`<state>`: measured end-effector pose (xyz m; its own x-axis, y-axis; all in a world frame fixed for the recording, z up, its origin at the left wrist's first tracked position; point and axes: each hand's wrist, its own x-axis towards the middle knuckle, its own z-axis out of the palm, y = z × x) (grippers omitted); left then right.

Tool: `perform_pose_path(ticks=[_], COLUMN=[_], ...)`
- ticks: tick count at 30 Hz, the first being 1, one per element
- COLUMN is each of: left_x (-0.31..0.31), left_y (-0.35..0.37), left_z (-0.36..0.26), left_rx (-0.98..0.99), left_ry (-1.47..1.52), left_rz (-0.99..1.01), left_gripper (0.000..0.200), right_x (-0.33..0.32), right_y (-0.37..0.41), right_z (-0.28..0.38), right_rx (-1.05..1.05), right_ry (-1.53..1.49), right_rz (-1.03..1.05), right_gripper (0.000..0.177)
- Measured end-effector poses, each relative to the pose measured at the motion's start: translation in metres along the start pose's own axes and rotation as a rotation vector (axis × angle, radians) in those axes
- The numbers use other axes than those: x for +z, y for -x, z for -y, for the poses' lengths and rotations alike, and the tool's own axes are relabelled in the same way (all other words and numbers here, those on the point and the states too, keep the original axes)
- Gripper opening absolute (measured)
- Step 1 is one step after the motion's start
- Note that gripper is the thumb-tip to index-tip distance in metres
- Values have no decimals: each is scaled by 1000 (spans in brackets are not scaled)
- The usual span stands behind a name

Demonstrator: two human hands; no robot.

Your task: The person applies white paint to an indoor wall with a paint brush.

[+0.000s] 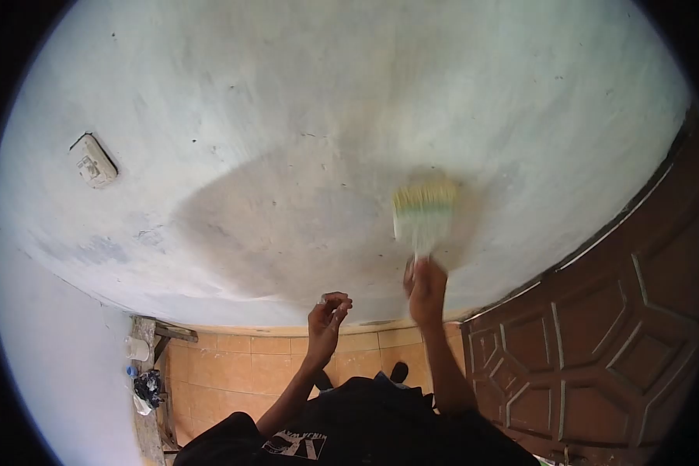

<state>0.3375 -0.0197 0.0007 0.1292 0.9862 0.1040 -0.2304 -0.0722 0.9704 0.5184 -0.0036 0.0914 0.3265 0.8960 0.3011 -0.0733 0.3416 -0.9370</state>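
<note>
My right hand (427,289) is wrapped round the handle of a wide paintbrush (425,213), slightly smeared by motion. Its pale yellow bristles point up, right at the wall (303,194), with a pale green band below them. The wall is whitish, with greyer patches and small dark specks. Lower and to the left, my left hand (330,317) is raised in front of the wall's foot, its fingers curled in towards the thumb. Whitish marks show on those fingers, and no tool is visible in them.
A light switch (95,161) sits on the wall at the upper left. A wooden bench (144,419) at the lower left bears a pale cup (137,348) and a dark plastic bag (147,387). Orange tiles (233,380) cover the floor; a brown panelled door (590,342) stands right.
</note>
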Motion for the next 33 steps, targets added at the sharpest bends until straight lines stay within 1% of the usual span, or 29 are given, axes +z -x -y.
perform_pose_path(ticks=[1,2,4,6,8,9,10,11,13,14,15,16,17,19,21,23,24,25,27,29,30,31,32,33], left_x=[1,2,7,12,15,14,13,14,13,12,14,17,19,23,28,33,35,35,38,39,42,45,46,47], left_y=[-3,-3,-2,-6,-3,0,2,-2,-6,-3,-1,-2,-3,-6,-10,-8,-3,-2,-11,-7,-8,-8,-10,-11], left_z=[-2,-6,-11,-12,-10,-8,-5,-4,2,5,3,0,-2,-1,-1,0,2,3,4,10,7,7,7,7], left_rx=[-2,-35,-15,0,-13,-16,-13,-8,-10,-24,-41,-51,-58,-31,-27,-61,-63,-60,-39,-55,-70,-64,-55,-44], left_ry=[-2,30,24,38,71,60,46,32,20,11,12,14,18,7,18,48,40,29,16,16,30,29,26,23], left_rz=[12,50,69,76,65,60,59,61,87,105,114,125,134,147,147,128,127,130,140,147,148,163,175,186], left_gripper=[17,13,13,13,13,13,14,14,15,15,15,15,16,15,15,14,14,13,13,13,13,13,13,13], right_x=[-2,-8,-17,-22,-34,-35,-32,-33,-26,-21,-17,-16,-19,-27,-36,-47,-49,-48,-56,-58,-52,-58,-64,-72], right_y=[-15,-18,-26,0,40,62,73,63,44,25,8,-7,-14,-28,-6,35,60,70,51,29,9,-6,-22,-27], right_z=[18,16,-2,-52,-103,-116,-109,-103,-59,-25,-1,19,16,-12,-65,-121,-125,-119,-92,-35,1,22,27,22], right_rx=[-25,12,77,88,152,261,319,218,55,38,-30,-27,-25,-25,-66,73,148,218,121,104,4,65,-53,5], right_ry=[48,72,115,90,227,248,113,76,-1,17,34,46,29,-6,155,258,197,133,44,-48,-87,5,-24,-57], right_rz=[31,43,73,50,72,24,-9,9,19,25,14,10,9,17,-58,-53,-50,-49,-18,-25,-69,-88,-35,-18], right_gripper=[44,43,42,46,47,45,43,44,45,47,46,46,46,46,45,44,44,43,44,43,40,36,35,35])
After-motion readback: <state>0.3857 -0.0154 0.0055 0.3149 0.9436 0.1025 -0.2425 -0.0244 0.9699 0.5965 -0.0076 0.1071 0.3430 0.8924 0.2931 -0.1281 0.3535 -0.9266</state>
